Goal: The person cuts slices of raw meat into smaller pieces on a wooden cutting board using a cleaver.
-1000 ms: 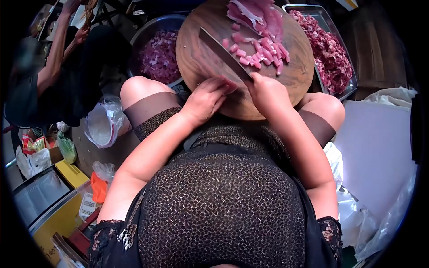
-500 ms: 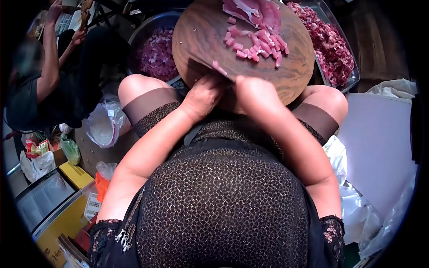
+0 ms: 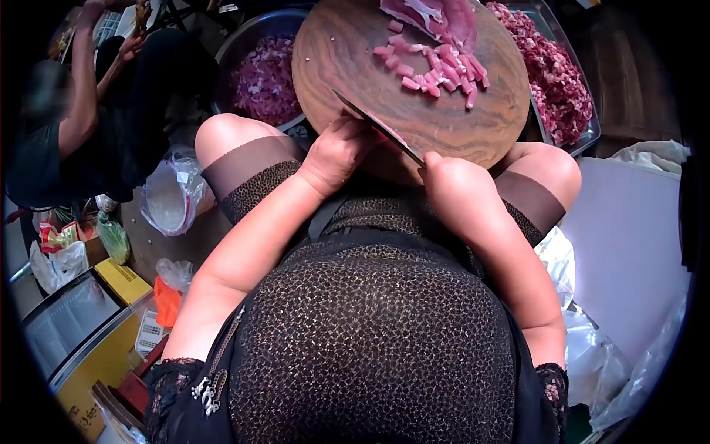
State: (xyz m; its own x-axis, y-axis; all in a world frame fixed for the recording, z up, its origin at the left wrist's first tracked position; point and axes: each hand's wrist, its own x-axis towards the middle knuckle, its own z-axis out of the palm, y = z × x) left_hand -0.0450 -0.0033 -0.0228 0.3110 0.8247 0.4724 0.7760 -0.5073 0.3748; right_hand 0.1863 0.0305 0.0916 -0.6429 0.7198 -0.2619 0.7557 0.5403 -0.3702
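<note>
My right hand [image 3: 460, 185] is closed around the handle of a knife [image 3: 381, 127], whose blade slants up to the left over the near edge of a round wooden chopping board [image 3: 325, 55]. My left hand [image 3: 336, 157] is beside the blade with its fingers curled at the board's edge. What it holds is mostly hidden, though a little pink shows along the blade. Farther back on the board lie small cut pieces of pink meat [image 3: 451, 70], in a loose cluster. Behind them is a larger slab of meat [image 3: 458, 26] with white fat.
A metal bowl [image 3: 224, 70] of cut meat stands left of the board, and a tray [image 3: 589, 133] heaped with minced-looking meat [image 3: 555, 81] stands right. Another person [image 3: 96, 126] sits at far left. Plastic bags [image 3: 170, 196] and a yellow box [image 3: 122, 280] lie at left.
My right hand has moved right with the knife, and more of the blade shows. The meat piece beside the blade no longer shows there. The view has shifted slightly.
</note>
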